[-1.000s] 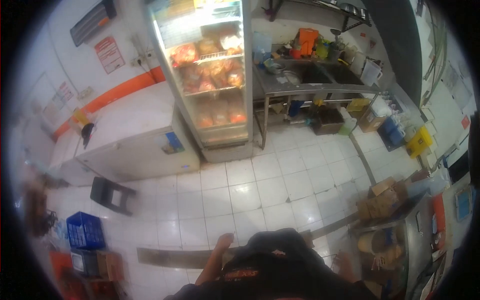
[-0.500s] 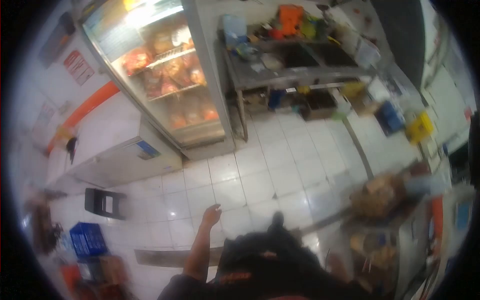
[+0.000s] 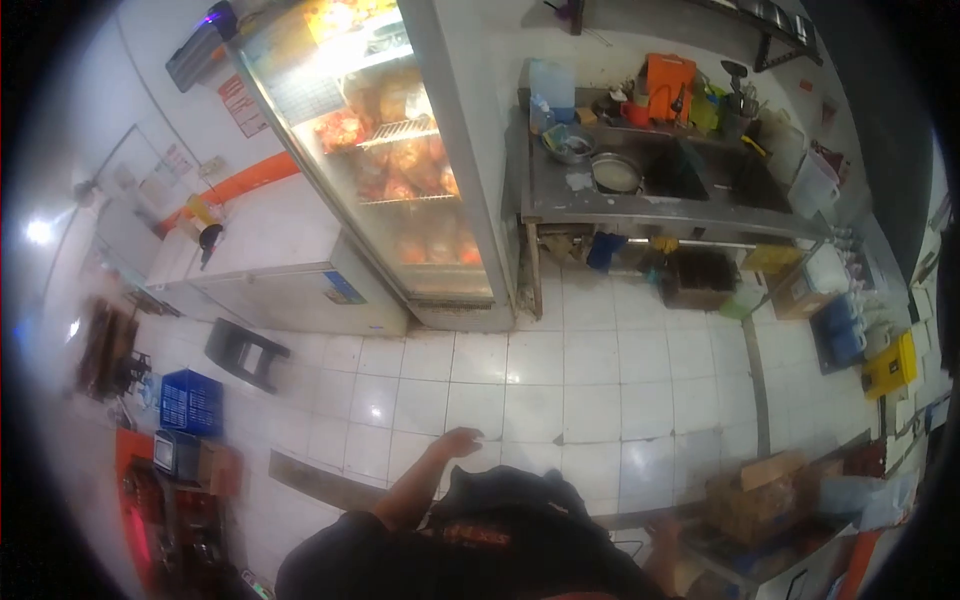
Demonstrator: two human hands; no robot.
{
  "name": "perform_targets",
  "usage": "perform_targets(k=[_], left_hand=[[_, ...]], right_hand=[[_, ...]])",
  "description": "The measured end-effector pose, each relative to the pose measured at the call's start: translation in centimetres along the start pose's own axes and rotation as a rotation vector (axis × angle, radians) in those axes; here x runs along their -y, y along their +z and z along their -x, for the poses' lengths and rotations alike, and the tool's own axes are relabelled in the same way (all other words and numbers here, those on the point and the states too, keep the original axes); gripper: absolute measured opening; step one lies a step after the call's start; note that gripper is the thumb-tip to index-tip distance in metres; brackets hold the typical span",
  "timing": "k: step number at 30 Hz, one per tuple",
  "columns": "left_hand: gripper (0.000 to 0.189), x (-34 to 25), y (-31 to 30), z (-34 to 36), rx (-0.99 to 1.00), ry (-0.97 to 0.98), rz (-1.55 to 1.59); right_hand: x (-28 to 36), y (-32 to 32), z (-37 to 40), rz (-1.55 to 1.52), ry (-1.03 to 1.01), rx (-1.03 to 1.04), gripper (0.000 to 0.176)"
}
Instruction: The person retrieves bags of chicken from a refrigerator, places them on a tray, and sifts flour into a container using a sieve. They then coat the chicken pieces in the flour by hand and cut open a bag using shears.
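My left hand [image 3: 460, 441] is held out over the white tiled floor [image 3: 535, 405], in front of my dark shirt. Its fingers are curled together, with a tiny pale spot at their tips too small to name. At my other side, my right hand [image 3: 663, 528] hangs low beside the counter with an open cardboard box [image 3: 762, 500]. It is dim, and its fingers do not show clearly. Ahead stands a lit glass-door fridge [image 3: 400, 190] with bagged goods on its shelves.
A steel sink counter [image 3: 560, 205] with a round pan [image 3: 616, 173] stands at the back right. Left of the fridge is a white chest freezer [image 3: 290, 245]. A black stool [image 3: 247, 355] and a blue crate [image 3: 191, 402] are on the left floor. A yellow container [image 3: 889, 366] stands far right.
The view has shifted, so the fridge and sink sit further right and the sink shows more fully. My left hand appears further right, and my right hand now shows beside the counter.
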State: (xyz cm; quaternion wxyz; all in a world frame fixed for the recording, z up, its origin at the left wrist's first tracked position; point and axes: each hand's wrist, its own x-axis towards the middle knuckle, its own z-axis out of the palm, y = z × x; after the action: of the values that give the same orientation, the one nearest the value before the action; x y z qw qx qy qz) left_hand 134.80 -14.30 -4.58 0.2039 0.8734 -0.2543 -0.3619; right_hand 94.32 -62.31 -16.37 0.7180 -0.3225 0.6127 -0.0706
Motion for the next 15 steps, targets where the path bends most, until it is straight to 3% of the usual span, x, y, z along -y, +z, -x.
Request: perform_targets(k=[4, 8, 10, 12, 13, 15], left_hand=[[0.043, 1.9, -5.8, -0.4, -0.161, -0.188, 0.147], [0.035, 5.8, -13.1, -0.8, -0.426, -0.098, 0.125], [0.032, 7.0, -19.1, -0.6, -0.519, -0.176, 0.237], [0.031, 11.0, -25.3, -1.5, -0.727, -0.134, 0.142], [0.034, 9.2, -30.1, -0.1, -0.771, -0.173, 0.230], [0.040, 13.9, -37.3, -1.2, -1.034, -0.074, 0.301]], right_hand=[[-2.5, 0.5, -3.6, 0.104, 0.089, -0.032, 0.032], [-3.5, 1.3, -3.6, 0.165, 0.143, -0.034, 0.036], [-2.6, 2.9, -1.9, 0.161, 0.132, 0.004, 0.040], [-2.1, 4.7, -0.5, 0.160, 0.105, 0.026, 0.044], [-2.4, 6.0, 0.0, 0.150, 0.095, 0.033, 0.046], [-2.7, 8.3, 1.5, 0.123, 0.043, 0.038, 0.051]])
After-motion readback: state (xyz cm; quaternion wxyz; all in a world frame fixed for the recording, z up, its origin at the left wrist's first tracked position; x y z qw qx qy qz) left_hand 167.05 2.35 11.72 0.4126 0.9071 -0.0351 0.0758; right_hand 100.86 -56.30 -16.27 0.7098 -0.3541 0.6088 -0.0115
